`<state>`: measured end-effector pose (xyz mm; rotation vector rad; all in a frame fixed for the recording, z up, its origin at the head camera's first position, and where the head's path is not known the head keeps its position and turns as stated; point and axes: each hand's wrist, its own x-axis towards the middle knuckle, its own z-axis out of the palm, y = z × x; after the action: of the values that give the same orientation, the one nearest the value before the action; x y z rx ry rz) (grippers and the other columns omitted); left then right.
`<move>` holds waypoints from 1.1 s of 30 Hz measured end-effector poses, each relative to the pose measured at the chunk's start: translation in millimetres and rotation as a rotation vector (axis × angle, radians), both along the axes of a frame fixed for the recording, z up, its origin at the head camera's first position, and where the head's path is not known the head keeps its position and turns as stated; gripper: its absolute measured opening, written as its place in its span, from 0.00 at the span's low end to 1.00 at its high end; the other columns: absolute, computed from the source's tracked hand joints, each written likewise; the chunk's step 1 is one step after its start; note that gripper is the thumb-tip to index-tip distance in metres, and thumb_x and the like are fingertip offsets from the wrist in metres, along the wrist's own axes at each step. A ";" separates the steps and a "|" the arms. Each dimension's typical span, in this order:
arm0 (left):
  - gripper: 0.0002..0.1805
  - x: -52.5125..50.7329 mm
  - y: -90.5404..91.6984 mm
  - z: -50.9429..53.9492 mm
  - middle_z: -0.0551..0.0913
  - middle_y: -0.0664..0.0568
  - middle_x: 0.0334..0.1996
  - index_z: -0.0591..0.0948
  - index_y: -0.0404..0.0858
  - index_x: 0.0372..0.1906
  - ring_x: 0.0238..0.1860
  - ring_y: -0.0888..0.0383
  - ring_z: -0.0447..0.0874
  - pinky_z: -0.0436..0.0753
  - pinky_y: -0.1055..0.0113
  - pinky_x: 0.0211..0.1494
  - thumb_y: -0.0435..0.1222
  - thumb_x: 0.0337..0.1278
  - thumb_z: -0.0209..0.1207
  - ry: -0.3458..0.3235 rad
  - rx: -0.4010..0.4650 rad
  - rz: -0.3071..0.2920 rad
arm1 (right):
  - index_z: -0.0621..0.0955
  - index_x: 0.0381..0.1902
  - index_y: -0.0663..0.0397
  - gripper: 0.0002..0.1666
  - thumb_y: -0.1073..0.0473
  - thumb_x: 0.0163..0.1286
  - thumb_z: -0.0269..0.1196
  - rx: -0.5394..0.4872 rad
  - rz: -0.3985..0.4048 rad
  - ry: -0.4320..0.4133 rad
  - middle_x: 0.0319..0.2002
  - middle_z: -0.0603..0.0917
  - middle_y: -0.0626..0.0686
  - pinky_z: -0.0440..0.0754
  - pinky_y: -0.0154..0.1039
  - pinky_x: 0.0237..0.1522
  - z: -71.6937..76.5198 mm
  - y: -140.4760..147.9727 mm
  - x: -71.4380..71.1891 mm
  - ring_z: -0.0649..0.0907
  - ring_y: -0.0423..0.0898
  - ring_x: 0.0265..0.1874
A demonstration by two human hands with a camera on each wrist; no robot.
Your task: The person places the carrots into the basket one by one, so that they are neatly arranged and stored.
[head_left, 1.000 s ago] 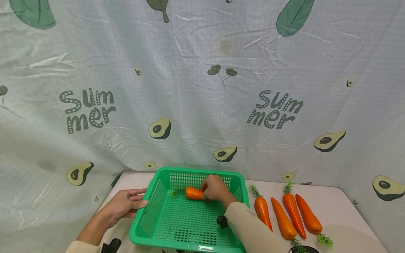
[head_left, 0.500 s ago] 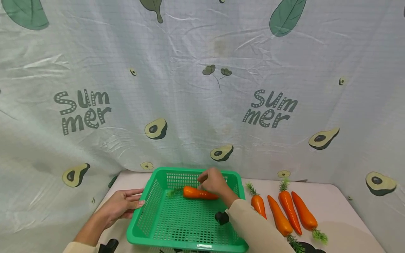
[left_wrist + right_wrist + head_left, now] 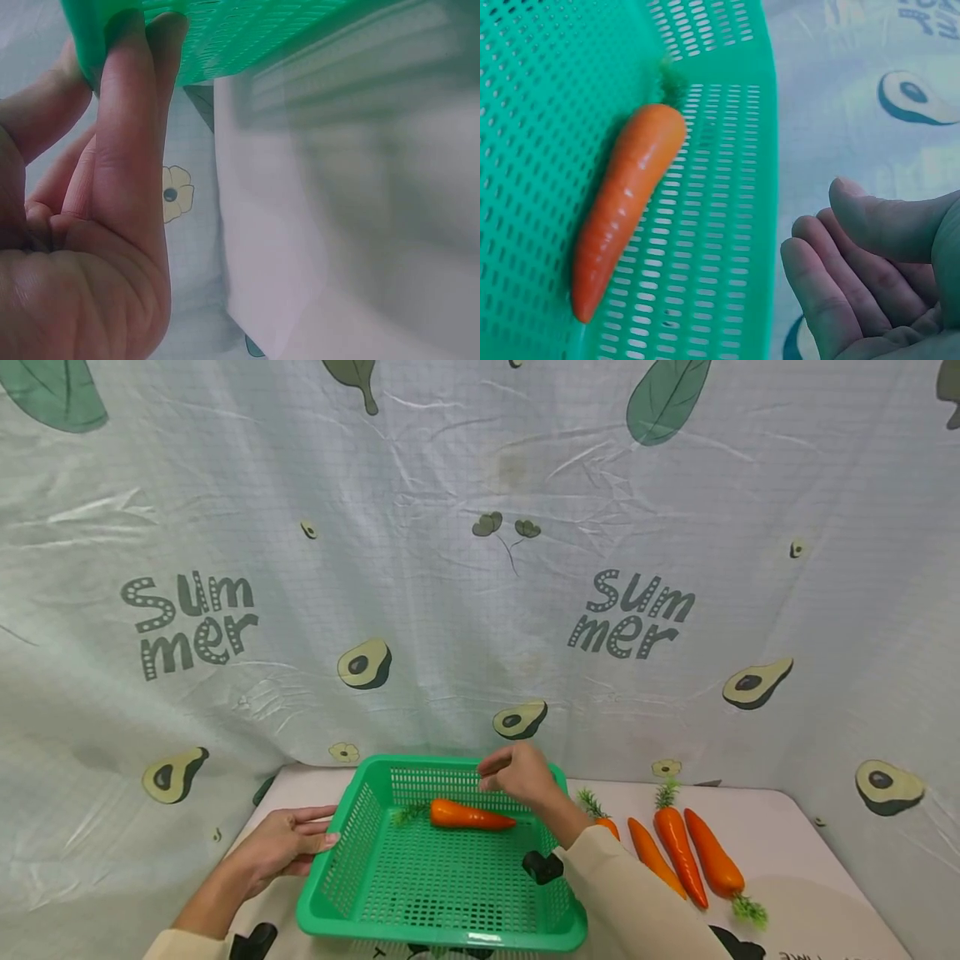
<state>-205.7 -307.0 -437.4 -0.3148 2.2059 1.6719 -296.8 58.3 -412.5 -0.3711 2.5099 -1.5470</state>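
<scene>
My left hand [image 3: 281, 845] has the basket [image 3: 442, 933] by its left edge, thumb and fingers pinching the rim from the outside. My right hand [image 3: 521, 774] is holding nothing: it's up by the basket's far right corner, fingers together and loosely bent. From the right wrist view there's a visible gap between it and the plastic, so no contact there.

Right below that hand, inside the basket, is one orange carrot [image 3: 467, 816]. It's lying on its side just beside the far wall and roughly in line with it, leafy top towards the far left corner, thin tip pointing right. Basket's green, with slots all over, and it sits over towards the far left corner of the worktop [image 3: 798, 860].

Between the basket and the worktop's right edge I've got four more carrots in a loose row. The nearest carrot [image 3: 603, 825] is just beside the basket, leaves towards the far edge, mostly hidden by my right sleeve [image 3: 630, 893]. The second carrot [image 3: 654, 853] has its tip towards the far edge and its other end behind the same sleeve. The third carrot [image 3: 678, 852] is leaves-far, tip-near. The outermost carrot [image 3: 714, 856] goes the other way, leaves nearest me.

Past the far edge hangs a pale, wrinkly curtain [image 3: 450, 577] printed with avocados, leaves and "summer" twice.
</scene>
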 end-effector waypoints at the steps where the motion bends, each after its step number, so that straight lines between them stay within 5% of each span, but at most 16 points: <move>1: 0.43 -0.2 0.0 0.3 0.88 0.41 0.58 0.61 0.27 0.79 0.40 0.53 0.95 0.92 0.59 0.40 0.35 0.66 0.69 0.000 0.001 0.000 | 0.91 0.45 0.59 0.13 0.69 0.61 0.75 -0.010 -0.004 0.001 0.44 0.92 0.56 0.89 0.50 0.50 1.6 1.7 0.5 0.89 0.52 0.46; 25: 0.43 1.2 -0.3 1.5 0.87 0.39 0.60 0.62 0.28 0.79 0.41 0.52 0.95 0.91 0.60 0.39 0.36 0.66 0.69 0.001 -0.024 0.002 | 0.91 0.45 0.60 0.12 0.68 0.63 0.73 -0.063 -0.142 -0.019 0.44 0.93 0.57 0.88 0.50 0.55 16.1 56.1 6.3 0.90 0.47 0.44; 33: 0.43 1.9 2.0 1.9 0.86 0.38 0.60 0.63 0.28 0.79 0.41 0.52 0.95 0.91 0.60 0.39 0.36 0.65 0.69 0.002 -0.015 0.009 | 0.90 0.49 0.61 0.14 0.66 0.65 0.72 -0.062 -0.125 0.003 0.48 0.92 0.59 0.85 0.55 0.60 17.5 78.4 9.2 0.89 0.52 0.49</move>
<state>-203.9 -305.0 -435.5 -0.3275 2.2223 1.6616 -287.6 136.8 -395.1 -0.2277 2.5363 -1.6733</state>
